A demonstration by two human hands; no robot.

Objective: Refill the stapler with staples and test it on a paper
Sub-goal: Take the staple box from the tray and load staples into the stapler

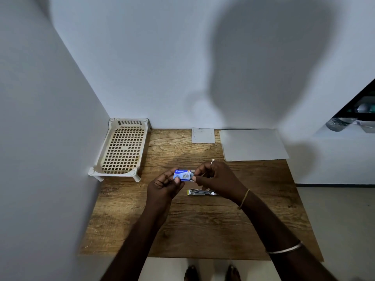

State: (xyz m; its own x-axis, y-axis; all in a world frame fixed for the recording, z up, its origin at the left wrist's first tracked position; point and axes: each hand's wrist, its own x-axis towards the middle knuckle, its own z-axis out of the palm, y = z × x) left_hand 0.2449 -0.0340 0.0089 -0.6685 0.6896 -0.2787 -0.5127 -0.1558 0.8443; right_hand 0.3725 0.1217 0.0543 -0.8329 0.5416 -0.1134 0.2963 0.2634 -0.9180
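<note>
One cream lattice tray (pixel 121 148) far to the left of the left hand (pixel 164 185) and a little beyond it; stood on short legs at the back left corner of the wooden table (pixel 182 230), close against the wall. Gripped with the left hand the left end of a small blue staple box (pixel 182 175), thumb laid on its front face, other fingers curled behind. Held the box up in the air, between both hands. Pinched its right end with thumb and forefinger of the right hand (pixel 217 177). Could not tell whether the box was opened. Wore a pale ring (pixel 212 163) on one right finger and a thin thread band (pixel 244 199) on the right wrist. Had the stapler (pixel 203 192) lying flat on the table just below the right hand, nearer to the body, its right end hidden behind the wrist; showed bare metal along its length. Beyond the hands, by the wall, a small grey paper square (pixel 203 135). Beyond and to the right of the right hand, a larger white sheet (pixel 253 145), flat, well apart from the stapler. Far right, off the table, a clear bottle (pixel 341 123) lying on a ledge.
</note>
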